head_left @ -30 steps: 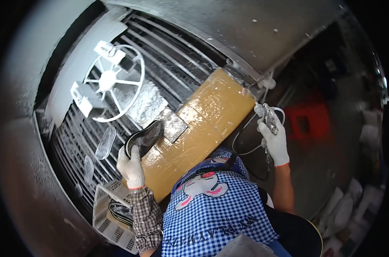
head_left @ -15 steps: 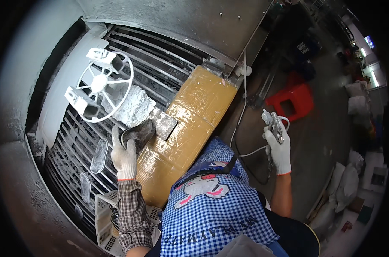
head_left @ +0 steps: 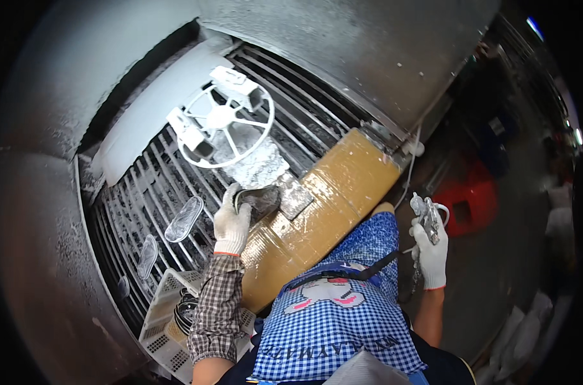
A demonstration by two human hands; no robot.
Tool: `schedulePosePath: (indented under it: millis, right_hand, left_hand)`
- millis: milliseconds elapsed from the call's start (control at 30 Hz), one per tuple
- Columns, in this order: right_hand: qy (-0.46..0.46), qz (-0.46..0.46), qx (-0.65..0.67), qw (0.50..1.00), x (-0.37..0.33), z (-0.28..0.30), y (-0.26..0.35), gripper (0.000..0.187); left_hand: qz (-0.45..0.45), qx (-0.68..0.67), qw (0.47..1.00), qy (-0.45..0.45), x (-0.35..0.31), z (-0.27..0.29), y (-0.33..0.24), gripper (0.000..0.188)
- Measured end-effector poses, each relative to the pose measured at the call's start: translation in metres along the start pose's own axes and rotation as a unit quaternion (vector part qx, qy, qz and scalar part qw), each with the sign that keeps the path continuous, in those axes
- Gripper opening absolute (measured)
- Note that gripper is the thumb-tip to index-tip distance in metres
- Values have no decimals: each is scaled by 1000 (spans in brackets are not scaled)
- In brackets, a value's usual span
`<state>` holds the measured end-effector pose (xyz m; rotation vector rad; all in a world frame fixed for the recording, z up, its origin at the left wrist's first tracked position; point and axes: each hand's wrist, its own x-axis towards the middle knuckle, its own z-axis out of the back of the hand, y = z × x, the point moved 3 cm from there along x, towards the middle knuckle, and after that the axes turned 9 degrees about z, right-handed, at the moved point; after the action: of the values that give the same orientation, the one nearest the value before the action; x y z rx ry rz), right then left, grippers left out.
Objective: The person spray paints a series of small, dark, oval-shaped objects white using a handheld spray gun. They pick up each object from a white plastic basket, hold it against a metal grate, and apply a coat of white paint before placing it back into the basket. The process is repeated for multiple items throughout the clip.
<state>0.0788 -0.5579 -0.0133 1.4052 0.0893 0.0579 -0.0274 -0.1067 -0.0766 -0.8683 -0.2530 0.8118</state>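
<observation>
My left hand (head_left: 232, 224), in a white knit glove, pinches the near end of a dark, curved, shoe-like piece (head_left: 260, 200). That piece lies beside a small flat plate (head_left: 295, 197) at the edge of a long tape-wrapped brown box (head_left: 317, 212). My gloved right hand (head_left: 430, 253) is raised off to the right, wrapped around a metal spray gun (head_left: 427, 215); a thin hose trails from it. Just beyond my left hand stands a white-coated spoked wheel (head_left: 221, 118) carrying two blocky holders, next to a lumpy white-crusted block (head_left: 259, 163).
Metal bars form a grate (head_left: 156, 186) under the wheel. Sole-shaped pieces (head_left: 184, 219) lie on it at the left. A white plastic basket (head_left: 166, 314) holding dark coiled items sits near my left forearm. Metal booth walls (head_left: 342, 38) enclose the far side; a red stool (head_left: 471, 199) stands at right.
The view has swung, so the whole scene sits farther right in it. My left fingers have closed onto the shoe-like piece. The spray gun remains in my right hand.
</observation>
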Motion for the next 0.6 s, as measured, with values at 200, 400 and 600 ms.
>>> schedulePosePath:
  millis: [200, 400, 600]
  right_hand:
    - [95, 30, 3, 995, 46, -29, 9, 66]
    - [194, 95, 11, 976, 105, -62, 2, 75]
    - [318, 64, 56, 944, 128, -110, 20, 84]
  left_hand:
    - [42, 67, 997, 14, 7, 16, -11, 47]
    - [64, 53, 995, 57, -2, 30, -31, 35]
    - [-25, 35, 999, 0, -11, 34, -40, 38]
